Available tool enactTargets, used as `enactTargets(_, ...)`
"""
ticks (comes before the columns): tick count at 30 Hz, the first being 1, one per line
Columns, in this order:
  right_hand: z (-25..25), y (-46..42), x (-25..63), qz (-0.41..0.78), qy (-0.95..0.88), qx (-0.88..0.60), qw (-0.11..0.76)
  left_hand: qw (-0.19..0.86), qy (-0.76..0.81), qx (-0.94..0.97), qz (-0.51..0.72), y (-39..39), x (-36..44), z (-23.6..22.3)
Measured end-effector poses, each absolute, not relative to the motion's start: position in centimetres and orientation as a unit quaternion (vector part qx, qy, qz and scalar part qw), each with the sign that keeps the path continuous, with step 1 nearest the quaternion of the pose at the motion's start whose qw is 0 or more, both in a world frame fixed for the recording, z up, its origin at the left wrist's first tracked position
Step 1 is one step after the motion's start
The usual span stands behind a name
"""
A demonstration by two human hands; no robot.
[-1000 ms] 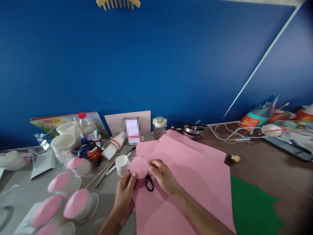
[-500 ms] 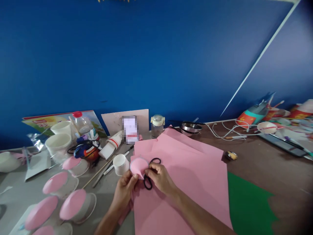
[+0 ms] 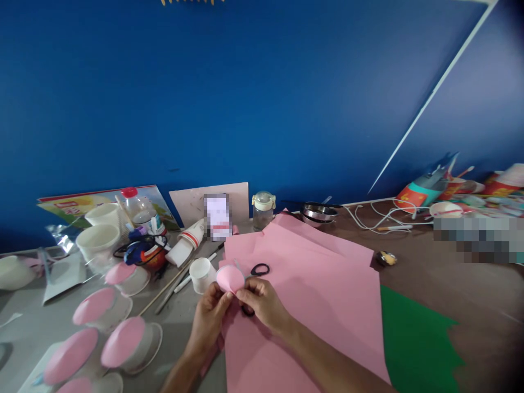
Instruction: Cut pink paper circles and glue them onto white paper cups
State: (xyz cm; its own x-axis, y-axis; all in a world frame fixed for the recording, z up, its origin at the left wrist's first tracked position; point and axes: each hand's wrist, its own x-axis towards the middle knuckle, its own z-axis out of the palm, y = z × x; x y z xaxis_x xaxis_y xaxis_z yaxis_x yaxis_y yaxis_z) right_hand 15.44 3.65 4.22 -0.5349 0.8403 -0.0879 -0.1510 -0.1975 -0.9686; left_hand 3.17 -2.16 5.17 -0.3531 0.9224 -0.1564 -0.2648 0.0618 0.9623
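Between my two hands is a small pink paper cone (image 3: pixel 230 277), its edges pinched together on the near side. My left hand (image 3: pixel 209 312) grips the cone's lower left, thumb on the front. With thumb and fingers closed, my right hand (image 3: pixel 262 301) pinches the lower right edge. Black-handled scissors (image 3: pixel 260 269) lie on the pink paper sheets (image 3: pixel 311 305) under the right hand, their blades mostly hidden. Just left of the cone stands a white paper cup (image 3: pixel 202 275).
Several cups topped with pink cones (image 3: pixel 123 341) stand at the left. A phone (image 3: pixel 218 216) leans on a board at the back, beside a lidded jar (image 3: pixel 263 210). Green paper (image 3: pixel 413 338) lies right of the pink sheets; white cables (image 3: pixel 368 221) run behind.
My right hand has shifted slightly left and nearer to my left hand. The pink paper is now drawn into a tighter cone. The scissors have stayed in place.
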Motion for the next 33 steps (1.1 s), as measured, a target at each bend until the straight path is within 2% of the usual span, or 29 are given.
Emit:
enactTargets(8,4.4,3.8,15.6,0.752,-0.480,-0.303,0.334,0.517,0.518,0.296,0.614,-2.3,2.8,4.2)
enactTargets(17,4.2,3.7,15.5,0.696,-0.533,-0.328,0.351,0.478,0.546,0.316,0.611,-2.4,2.7,4.6)
enactTargets(24,5.0,3.9,15.8,0.778,-0.441,-0.286,0.344,0.534,0.423,0.264,0.682,-2.6,2.7,4.3)
enactTargets(27,5.5,4.3,16.4,0.846,-0.370,-0.238,0.301,0.549,0.392,0.236,0.699,-2.5,2.6,4.8)
enactTargets(33,6.0,4.5,17.1,0.921,-0.290,-0.182,0.188,0.521,0.461,0.253,0.672,-2.5,2.5,5.0)
